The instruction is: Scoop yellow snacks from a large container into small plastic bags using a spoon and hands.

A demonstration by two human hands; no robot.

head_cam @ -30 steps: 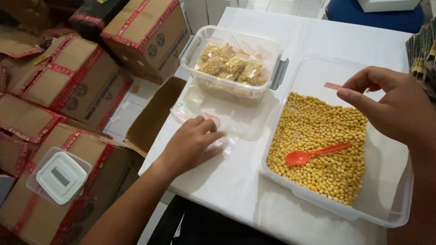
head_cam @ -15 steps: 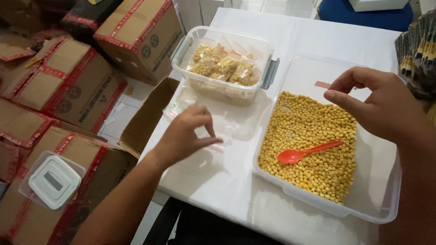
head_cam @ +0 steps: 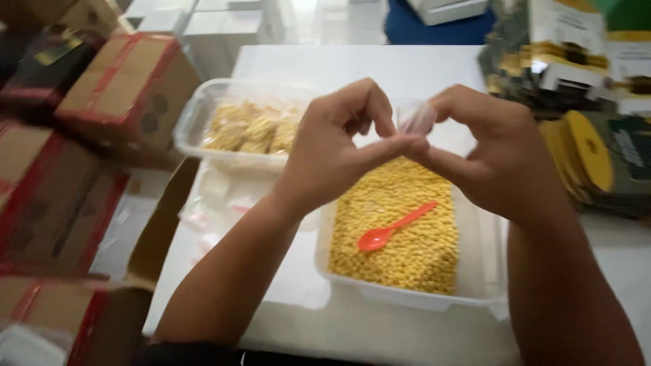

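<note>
Both hands hide most of the small clear bag (head_cam: 418,119), seemingly pinched between them; motion blurs everything.

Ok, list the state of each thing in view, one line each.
left hand: raised, pinching the small clear bag
right hand: raised, pinching the same bag
small clear bag: held between both hands, blurred
large clear tub: open, partly filled with yellow pellets
orange spoon: lying on the pellets
smaller clear tub: open, holding filled packets
</note>
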